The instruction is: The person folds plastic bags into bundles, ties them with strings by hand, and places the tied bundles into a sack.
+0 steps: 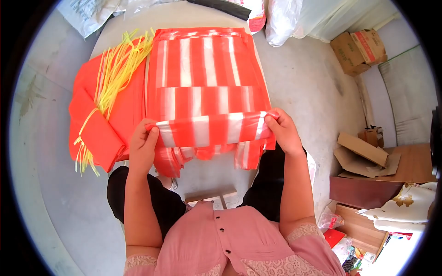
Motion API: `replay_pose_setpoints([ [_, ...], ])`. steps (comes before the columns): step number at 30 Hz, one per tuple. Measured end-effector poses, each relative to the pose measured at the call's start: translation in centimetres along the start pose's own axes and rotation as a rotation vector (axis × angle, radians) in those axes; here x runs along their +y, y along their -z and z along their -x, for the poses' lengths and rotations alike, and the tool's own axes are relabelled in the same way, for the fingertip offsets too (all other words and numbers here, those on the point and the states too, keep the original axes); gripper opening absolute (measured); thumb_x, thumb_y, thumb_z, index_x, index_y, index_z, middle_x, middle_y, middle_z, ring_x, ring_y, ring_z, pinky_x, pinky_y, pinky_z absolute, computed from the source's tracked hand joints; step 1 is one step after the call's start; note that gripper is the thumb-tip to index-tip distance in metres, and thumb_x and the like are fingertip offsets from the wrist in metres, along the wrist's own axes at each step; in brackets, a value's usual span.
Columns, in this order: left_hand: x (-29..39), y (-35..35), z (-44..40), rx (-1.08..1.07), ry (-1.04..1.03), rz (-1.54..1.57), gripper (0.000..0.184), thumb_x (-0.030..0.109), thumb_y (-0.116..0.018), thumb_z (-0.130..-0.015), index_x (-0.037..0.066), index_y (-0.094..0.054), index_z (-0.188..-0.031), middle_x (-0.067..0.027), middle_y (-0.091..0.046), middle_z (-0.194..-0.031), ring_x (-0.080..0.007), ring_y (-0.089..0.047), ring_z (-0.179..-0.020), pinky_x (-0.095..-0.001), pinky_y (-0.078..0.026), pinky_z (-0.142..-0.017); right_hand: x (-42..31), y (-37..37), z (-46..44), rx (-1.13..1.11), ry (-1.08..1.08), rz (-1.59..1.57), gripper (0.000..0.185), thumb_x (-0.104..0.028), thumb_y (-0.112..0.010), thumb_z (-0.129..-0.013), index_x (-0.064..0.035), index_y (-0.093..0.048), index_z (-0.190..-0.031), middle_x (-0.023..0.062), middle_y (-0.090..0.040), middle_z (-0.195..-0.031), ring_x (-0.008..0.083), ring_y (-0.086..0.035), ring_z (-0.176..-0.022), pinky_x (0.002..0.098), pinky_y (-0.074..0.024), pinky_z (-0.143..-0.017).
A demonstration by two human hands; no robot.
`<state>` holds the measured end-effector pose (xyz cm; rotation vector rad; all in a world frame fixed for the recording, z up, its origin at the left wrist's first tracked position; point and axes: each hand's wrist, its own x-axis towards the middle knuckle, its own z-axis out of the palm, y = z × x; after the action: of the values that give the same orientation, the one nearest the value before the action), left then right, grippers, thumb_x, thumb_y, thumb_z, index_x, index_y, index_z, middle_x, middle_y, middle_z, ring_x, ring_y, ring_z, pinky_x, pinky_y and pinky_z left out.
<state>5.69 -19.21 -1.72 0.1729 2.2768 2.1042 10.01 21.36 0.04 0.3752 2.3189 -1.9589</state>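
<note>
Tabletop (124, 28), yellow ties (115, 80) beside striped bags (209, 99)

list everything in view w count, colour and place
striped sheets: stack, uncountable, red-white, mid-table
striped fold: one, red-white, between hands
flat red stack: one, left on table
tied red bundle: one, on that stack
yellow strips: many, on red stack
table: one, beige, centre
dark roll: one, far edge
carton: at least one, brown, far right
opened cardboard: brown, on right cabinet
plastic bags: several, whitish, far side
shirt: one, pink, on person
left hand, right hand: bare, pinching fold ends
</note>
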Motion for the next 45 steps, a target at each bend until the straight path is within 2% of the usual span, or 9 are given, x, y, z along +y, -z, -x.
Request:
replay_pose_setpoints([
  [8, -0.5, -2.2, -1.6, 0.130, 0.057, -0.228, 0.015, 0.015, -0.053, -0.111, 0.002, -0.061, -0.113, -0.0013, -0.063, -0.100, -0.0094, -0.055, -0.096, -0.0254, -0.046, -0.088, 1.4, -2.8, -1.2, 0.174, 0.124, -0.038, 0.031, -0.013, -0.064, -0.102, -0.0020, -0.060, -0.131, 0.0009, -0.063, -0.109, 0.0103, -0.058, -0.093, 0.0286, -0.0511, -0.085],
  [15, -1.2, -2.9, -2.6, 0.203, 0.045, -0.380, 0.014, 0.015, -0.055, -0.109, 0.002, -0.059, -0.110, -0.0078, -0.066, -0.094, -0.0144, -0.058, -0.086, -0.0311, -0.049, -0.078, 0.4, -1.7, -0.5, -0.079, 0.009, 0.107, 0.029, -0.007, -0.062, -0.104, -0.0012, -0.065, -0.133, -0.0030, -0.063, -0.105, 0.0050, -0.055, -0.094, 0.0240, -0.0489, -0.085],
  [21, 1.0, -4.2, -2.6, 0.280, 0.145, -0.300, 0.035, 0.012, -0.058, -0.105, 0.003, -0.055, -0.139, -0.0134, -0.071, -0.118, -0.0198, -0.067, -0.104, -0.0330, -0.053, -0.092, 0.5, -3.0, -0.6, 0.013, 0.038, 0.120, 0.034, -0.007, -0.064, -0.102, -0.0029, -0.067, -0.136, -0.0033, -0.062, -0.103, 0.0060, -0.055, -0.090, 0.0244, -0.0497, -0.082],
  [24, -0.8, -2.9, -2.3, 0.143, -0.052, -0.275, 0.042, 0.007, -0.058, -0.105, 0.004, -0.056, -0.147, -0.0083, -0.072, -0.113, -0.0142, -0.066, -0.105, -0.0287, -0.052, -0.093, 0.9, -3.1, -0.5, 0.033, 0.066, 0.177, 0.035, -0.007, -0.063, -0.102, -0.0043, -0.067, -0.136, -0.0019, -0.063, -0.105, 0.0073, -0.057, -0.090, 0.0253, -0.0508, -0.083],
  [26, -1.1, -2.3, -2.0, 0.103, 0.012, -0.286, 0.038, 0.004, -0.059, -0.104, 0.002, -0.062, -0.141, -0.0093, -0.072, -0.120, -0.0151, -0.066, -0.110, -0.0289, -0.052, -0.097, 1.2, -3.0, -0.6, 0.021, 0.071, 0.217, 0.035, -0.007, -0.063, -0.102, -0.0051, -0.067, -0.137, -0.0007, -0.063, -0.107, 0.0081, -0.057, -0.091, 0.0259, -0.0513, -0.085],
  [29, -0.8, -2.3, -2.1, 0.111, 0.063, -0.305, 0.032, 0.004, -0.060, -0.103, 0.000, -0.069, -0.133, -0.0100, -0.072, -0.128, -0.0156, -0.066, -0.115, -0.0294, -0.051, -0.100, 0.7, -3.1, -0.4, 0.011, 0.072, 0.240, 0.036, -0.011, -0.062, -0.101, -0.0062, -0.065, -0.136, 0.0118, -0.064, -0.128, 0.0229, -0.064, -0.110, 0.0328, -0.0515, -0.097],
  [38, -0.2, -3.5, -2.7, 0.178, -0.028, -0.631, 0.030, 0.007, -0.062, -0.101, 0.003, -0.072, -0.130, -0.0128, -0.070, -0.111, -0.0229, -0.068, -0.102, -0.0329, -0.053, -0.092, 0.2, -4.0, -0.2, 0.112, 0.141, 0.693, 0.037, -0.022, -0.061, -0.103, -0.0121, -0.066, -0.138, 0.0128, -0.061, -0.123, 0.0259, -0.067, -0.105, 0.0362, -0.0549, -0.087],
  [41, 0.7, -3.9, -2.6, 0.179, 0.019, -0.784, 0.029, 0.012, -0.064, -0.101, 0.006, -0.074, -0.128, -0.0143, -0.066, -0.111, -0.0271, -0.067, -0.100, -0.0345, -0.054, -0.088, -0.9, -4.2, 0.2, 0.135, 0.037, 0.742, 0.039, -0.030, -0.062, -0.102, -0.0167, -0.067, -0.138, 0.0132, -0.060, -0.130, 0.0312, -0.064, -0.114, 0.0438, -0.0523, -0.096],
  [45, 0.7, -4.1, -2.2, 0.225, -0.139, -1.061, 0.035, 0.018, -0.068, -0.098, 0.007, -0.072, -0.131, -0.0149, -0.065, -0.121, -0.0314, -0.064, -0.106, -0.0416, -0.053, -0.092, -2.3, -5.0, 1.2, 0.231, 0.328, 1.237, 0.050, -0.029, -0.075, -0.094, -0.0126, -0.066, -0.140, 0.0159, -0.054, -0.147, 0.0338, -0.051, -0.138, 0.0486, -0.0425, -0.114],
])
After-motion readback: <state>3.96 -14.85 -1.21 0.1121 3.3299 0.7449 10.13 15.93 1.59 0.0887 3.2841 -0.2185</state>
